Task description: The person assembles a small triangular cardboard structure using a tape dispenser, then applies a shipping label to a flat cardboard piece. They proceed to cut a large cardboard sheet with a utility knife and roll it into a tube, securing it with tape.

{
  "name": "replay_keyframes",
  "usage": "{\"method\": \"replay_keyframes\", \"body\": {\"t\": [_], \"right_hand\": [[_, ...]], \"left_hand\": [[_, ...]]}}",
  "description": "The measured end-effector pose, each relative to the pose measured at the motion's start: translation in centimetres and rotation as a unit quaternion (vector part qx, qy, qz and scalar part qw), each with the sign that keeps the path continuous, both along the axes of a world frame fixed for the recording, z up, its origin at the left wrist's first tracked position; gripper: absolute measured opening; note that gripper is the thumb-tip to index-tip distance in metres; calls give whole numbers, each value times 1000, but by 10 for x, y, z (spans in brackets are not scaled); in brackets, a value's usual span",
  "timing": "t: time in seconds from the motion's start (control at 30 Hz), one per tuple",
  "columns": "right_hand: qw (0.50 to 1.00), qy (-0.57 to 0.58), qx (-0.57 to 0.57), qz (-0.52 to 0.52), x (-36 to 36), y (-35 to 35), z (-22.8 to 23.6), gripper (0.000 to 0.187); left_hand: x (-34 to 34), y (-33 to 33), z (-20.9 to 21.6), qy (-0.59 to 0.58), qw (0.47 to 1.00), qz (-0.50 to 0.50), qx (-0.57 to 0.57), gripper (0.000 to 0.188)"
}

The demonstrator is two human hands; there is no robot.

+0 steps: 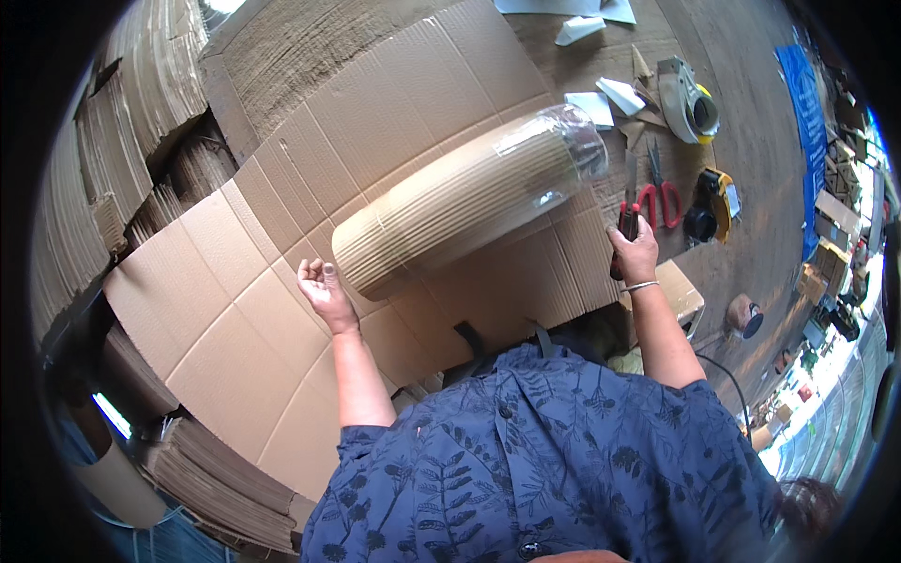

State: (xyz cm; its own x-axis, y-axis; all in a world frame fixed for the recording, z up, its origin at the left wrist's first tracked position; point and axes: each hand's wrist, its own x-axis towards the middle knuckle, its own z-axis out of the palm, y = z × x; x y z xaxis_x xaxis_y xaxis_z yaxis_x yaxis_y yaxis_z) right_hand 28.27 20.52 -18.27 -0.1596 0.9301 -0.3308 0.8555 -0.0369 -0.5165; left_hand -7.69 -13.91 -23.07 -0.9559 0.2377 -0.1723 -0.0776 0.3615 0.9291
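The nearest thing to a container by you is the small cardboard box to the right of your right forearm; you cannot see inside it. At the far right, a grey tape dispenser stands on the wooden table, and nearer lies a yellow-and-black dispenser.

The cardboard roll lies in front of you on a flat, creased cardboard sheet, slanting from near left to far right. It is a long tan cylinder with close ridges running along its length. Clear, shiny plastic covers its far right end and catches the light; what the roll holds inside, you cannot tell.

Your left hand is empty, its fingers loosely bent and parted, just beside the roll's near left end; whether it touches the roll is unclear. Your right hand is closed around a red-and-black cutter, its blade pointing away from you. Red-handled scissors lie just to the cutter's right.
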Motion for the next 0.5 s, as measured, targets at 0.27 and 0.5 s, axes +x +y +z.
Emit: {"method": "replay_keyframes", "body": {"t": [0.27,0.5], "right_hand": [[974,131,-155,-98,54,-41,-13,19],[914,361,-179,40,0,-35,28,16]], "left_hand": [[-19,57,105,209,910,-277,-226,29],[10,36,59,-24,984,-174,0,43]]}}
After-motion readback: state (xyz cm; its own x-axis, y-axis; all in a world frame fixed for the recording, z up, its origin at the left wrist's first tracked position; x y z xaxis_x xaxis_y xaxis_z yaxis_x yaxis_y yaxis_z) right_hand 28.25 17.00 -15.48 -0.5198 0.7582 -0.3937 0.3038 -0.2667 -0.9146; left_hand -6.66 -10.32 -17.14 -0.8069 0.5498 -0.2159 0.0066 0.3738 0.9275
